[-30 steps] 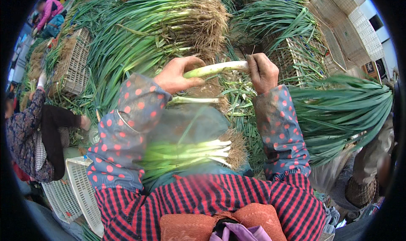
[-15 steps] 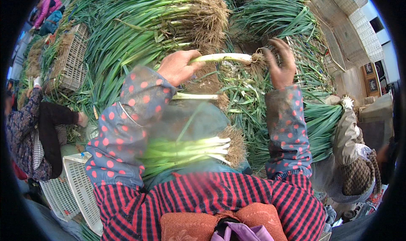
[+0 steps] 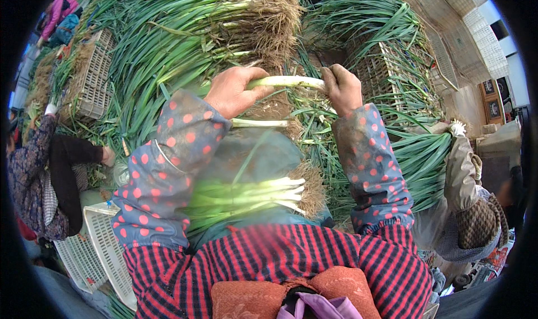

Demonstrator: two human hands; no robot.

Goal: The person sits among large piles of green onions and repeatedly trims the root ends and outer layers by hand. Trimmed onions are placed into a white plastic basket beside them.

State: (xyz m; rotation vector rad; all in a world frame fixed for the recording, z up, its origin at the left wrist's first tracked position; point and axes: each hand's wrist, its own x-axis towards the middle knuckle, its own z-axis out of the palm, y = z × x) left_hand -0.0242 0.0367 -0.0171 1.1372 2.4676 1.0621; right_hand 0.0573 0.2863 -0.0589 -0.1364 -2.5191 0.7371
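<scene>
Both my hands hold one leek [image 3: 291,81] out in front of me, its pale stem bowed slightly upward between them. My left hand [image 3: 234,90] is closed around it where the white turns green. At the other end my right hand [image 3: 343,90] grips the root end, and its fingers hide the roots. Just below the held stem lies another leek [image 3: 260,123] with roots on. Nearer, a bunch of leeks [image 3: 252,198] rests across my lap, white ends and brown roots to the right. A large heap of rooted leeks [image 3: 190,36] lies beyond my left hand.
Trimmed leaf scraps [image 3: 316,114] lie beneath my right hand. Plastic crates stand at left [image 3: 92,75], lower left [image 3: 106,252] and right [image 3: 384,75]. One person [image 3: 42,173] sits at left. A co-worker [image 3: 468,218] at right is beside bundled leeks [image 3: 417,165].
My right hand has moved left and closed on the leek's root end, which it was open beside before. My left hand keeps its hold, nearly still.
</scene>
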